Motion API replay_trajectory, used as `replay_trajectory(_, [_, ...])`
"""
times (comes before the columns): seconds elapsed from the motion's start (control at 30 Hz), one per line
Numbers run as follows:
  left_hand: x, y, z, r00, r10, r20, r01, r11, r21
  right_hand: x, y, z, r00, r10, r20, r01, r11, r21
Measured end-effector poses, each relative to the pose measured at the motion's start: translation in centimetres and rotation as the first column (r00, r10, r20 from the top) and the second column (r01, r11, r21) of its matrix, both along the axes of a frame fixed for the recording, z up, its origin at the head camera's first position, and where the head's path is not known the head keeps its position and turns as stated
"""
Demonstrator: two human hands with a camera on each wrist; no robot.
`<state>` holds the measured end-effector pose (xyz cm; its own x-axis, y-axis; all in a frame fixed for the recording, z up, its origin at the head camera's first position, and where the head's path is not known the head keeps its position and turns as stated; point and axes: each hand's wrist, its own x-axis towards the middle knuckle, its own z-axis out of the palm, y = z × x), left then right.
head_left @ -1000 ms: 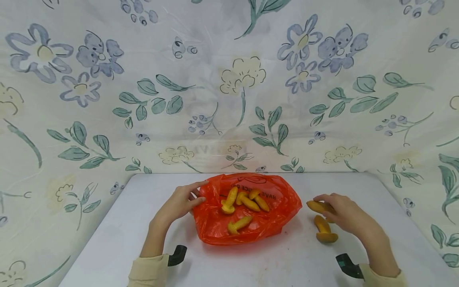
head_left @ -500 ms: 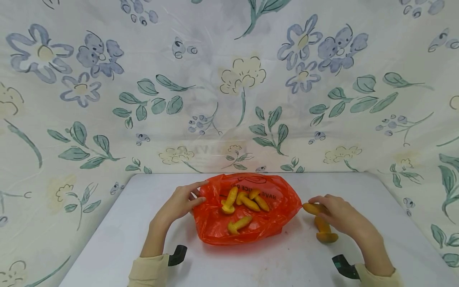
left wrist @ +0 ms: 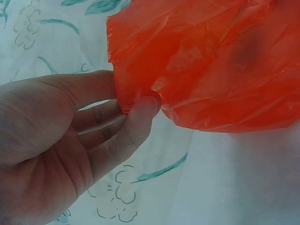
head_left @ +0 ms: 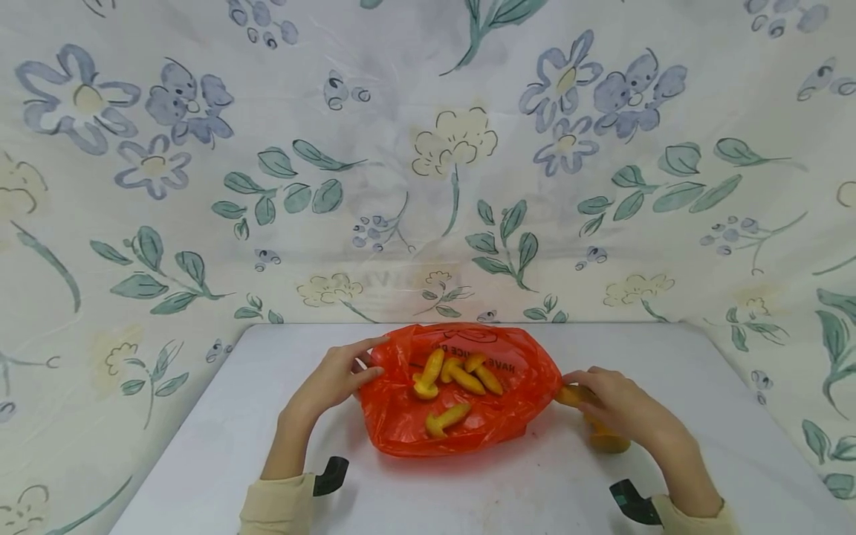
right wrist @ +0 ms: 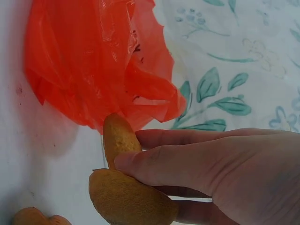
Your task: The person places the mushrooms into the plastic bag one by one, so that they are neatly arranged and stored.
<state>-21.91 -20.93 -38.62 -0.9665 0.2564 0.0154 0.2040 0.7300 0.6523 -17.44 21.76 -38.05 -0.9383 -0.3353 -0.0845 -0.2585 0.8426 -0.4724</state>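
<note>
A red plastic bag [head_left: 401, 427] lies with its mouth toward me, several yellow-brown mushrooms [head_left: 467, 377] inside it. My left hand [head_left: 332, 381] pinches the bag's left edge between thumb and fingers; the left wrist view shows the thumb [left wrist: 143, 110] pressed on the film. At the bag's right edge, my right hand [head_left: 618, 401] holds a mushroom [right wrist: 126, 194] by its stem, the cap on the near side in the right wrist view. The stem's end meets or nearly meets the bag. Another mushroom [head_left: 610, 443] lies on the table below this hand, partly hidden by it.
A white table [head_left: 508, 490] carries everything, with small dark specks near its front middle. Behind it hangs a floral cloth [head_left: 401, 223]. Each forearm wears a black strap piece [head_left: 331, 475] by a cream sleeve [head_left: 277, 505].
My right hand has moved left with the mushroom, from beside the bag up to its right edge, and now covers part of the mushroom on the table. The left hand stays put.
</note>
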Motion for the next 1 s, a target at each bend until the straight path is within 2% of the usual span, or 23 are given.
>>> replay_trajectory(0.5, [0.0, 0.0, 0.2, 1.0, -0.001, 0.007, 0.001, 1.0, -0.001, -0.1, 1.5, 1.3, 0.999, -0.009, -0.052, 0.01, 1.0, 0.028])
replay_trajectory(0.73, [0.0, -0.1, 0.2, 1.0, -0.009, 0.002, 0.009, 1.0, 0.005, -0.5, 1.4, 3.7, 0.995, 0.008, -0.099, -0.003, 0.999, 0.045])
replay_trajectory(1.0, [0.1, -0.1, 0.3, 1.0, -0.006, 0.01, 0.006, 1.0, 0.01, -0.9, 0.2, 6.4, 0.985, 0.069, -0.158, -0.062, 0.997, 0.051])
